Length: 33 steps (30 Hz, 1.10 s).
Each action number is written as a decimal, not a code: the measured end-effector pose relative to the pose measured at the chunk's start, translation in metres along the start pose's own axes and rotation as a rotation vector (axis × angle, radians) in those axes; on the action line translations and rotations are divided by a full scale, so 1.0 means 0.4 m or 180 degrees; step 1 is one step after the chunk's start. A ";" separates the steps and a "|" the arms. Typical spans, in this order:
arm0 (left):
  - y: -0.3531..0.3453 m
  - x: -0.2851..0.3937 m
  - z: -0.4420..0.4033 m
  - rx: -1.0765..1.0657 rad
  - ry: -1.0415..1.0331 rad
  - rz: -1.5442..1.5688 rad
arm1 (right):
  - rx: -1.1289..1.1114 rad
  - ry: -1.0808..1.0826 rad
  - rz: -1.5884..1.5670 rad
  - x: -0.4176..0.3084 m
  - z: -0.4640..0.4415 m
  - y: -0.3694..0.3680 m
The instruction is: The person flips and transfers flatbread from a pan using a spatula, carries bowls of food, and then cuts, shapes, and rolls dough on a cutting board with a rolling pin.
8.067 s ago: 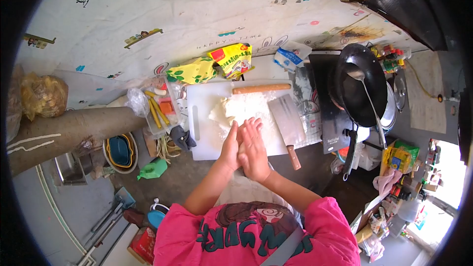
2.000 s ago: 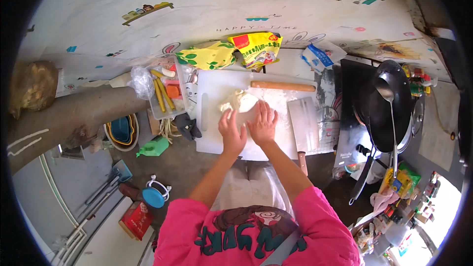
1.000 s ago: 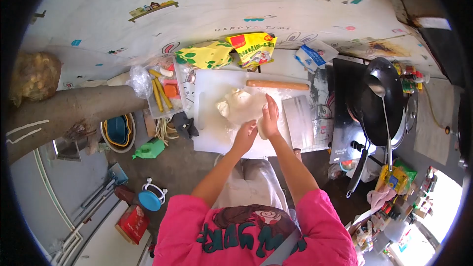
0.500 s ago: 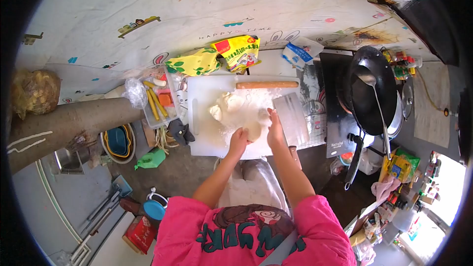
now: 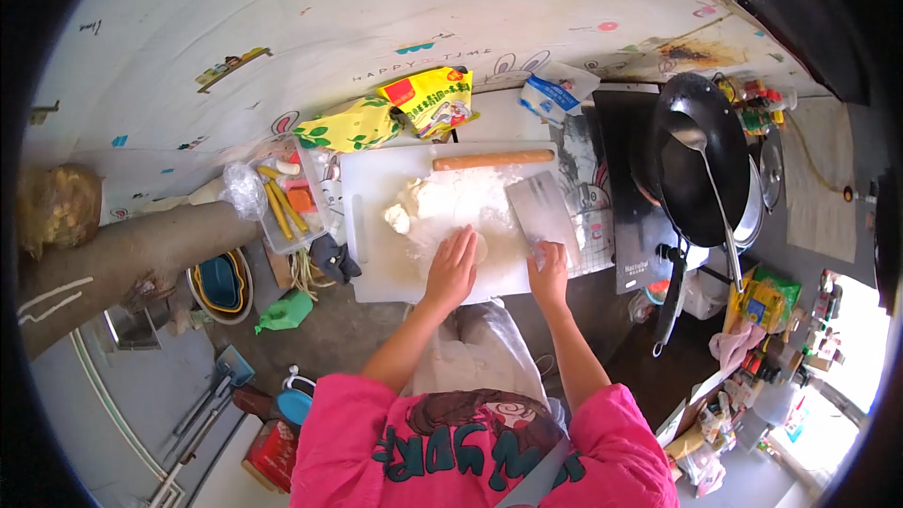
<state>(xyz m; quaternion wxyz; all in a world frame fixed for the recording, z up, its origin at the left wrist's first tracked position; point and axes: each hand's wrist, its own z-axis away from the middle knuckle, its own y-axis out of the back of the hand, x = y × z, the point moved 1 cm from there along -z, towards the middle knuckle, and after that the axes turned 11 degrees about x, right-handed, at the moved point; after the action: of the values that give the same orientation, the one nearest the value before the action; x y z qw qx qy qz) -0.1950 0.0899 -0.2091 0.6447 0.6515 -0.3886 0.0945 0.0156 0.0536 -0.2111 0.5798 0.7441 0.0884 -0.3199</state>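
Note:
On the floured white cutting board [image 5: 362,268], my left hand [image 5: 453,268] lies palm down with its fingers stretched out. A pale round of dough [image 5: 481,247] shows beside its fingers, partly covered. My right hand [image 5: 549,275] is closed at the lower end of a cleaver [image 5: 541,211], its fingers round the hidden handle. The broad blade lies along the board's right side. Lumps of dough [image 5: 399,218] sit in loose flour left of centre. Along the board's far edge lies a wooden rolling pin [image 5: 493,160].
Behind the board stand yellow seasoning bags [image 5: 431,102] and a blue-and-white bag [image 5: 553,96]. A clear bin [image 5: 299,216] with yellow sticks is to the left. At right, a black wok [image 5: 701,160] with a ladle [image 5: 712,179] rests on the stove [image 5: 638,245].
My left hand has put the dough round down and flattened out over the board. My right hand has moved right and closed on the cleaver handle. The view has shifted slightly.

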 end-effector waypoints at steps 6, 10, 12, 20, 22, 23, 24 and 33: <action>-0.061 -0.025 0.032 -0.0568 -0.0056 -0.0550 | 0.0120 -0.0467 0.1065 0.018 0.047 0.020; -0.052 0.000 0.030 -0.0594 -0.0029 -0.0598 | -0.0263 -0.1159 0.1327 0.036 0.070 0.044; -0.057 0.005 0.052 -0.0706 -0.0032 -0.0585 | -0.0427 -0.1266 0.0951 0.051 0.085 0.052; -0.013 0.033 -0.120 -0.0494 0.0105 -0.0573 | -0.0489 -0.1155 0.0430 0.080 0.111 0.051; -0.009 0.023 -0.219 0.0037 0.0130 -0.0738 | -0.0298 -0.0974 0.0602 0.082 0.116 0.049; -0.015 0.009 -0.266 0.0185 0.0045 -0.0983 | -0.0208 -0.0883 0.0694 0.080 0.113 0.050; -0.018 -0.005 -0.310 0.0255 -0.0008 -0.1149 | -0.0253 -0.0913 0.0678 0.081 0.108 0.050; -0.097 -0.169 -0.412 0.0134 0.0057 -0.1256 | -0.0160 -0.0714 0.0617 0.116 0.000 0.037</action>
<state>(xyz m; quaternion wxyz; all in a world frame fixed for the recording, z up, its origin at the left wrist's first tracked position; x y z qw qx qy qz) -0.1544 0.2613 -0.2563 0.6404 0.7275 -0.2455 -0.0198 0.0594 0.0380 -0.2259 0.6327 0.6939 -0.0412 -0.3413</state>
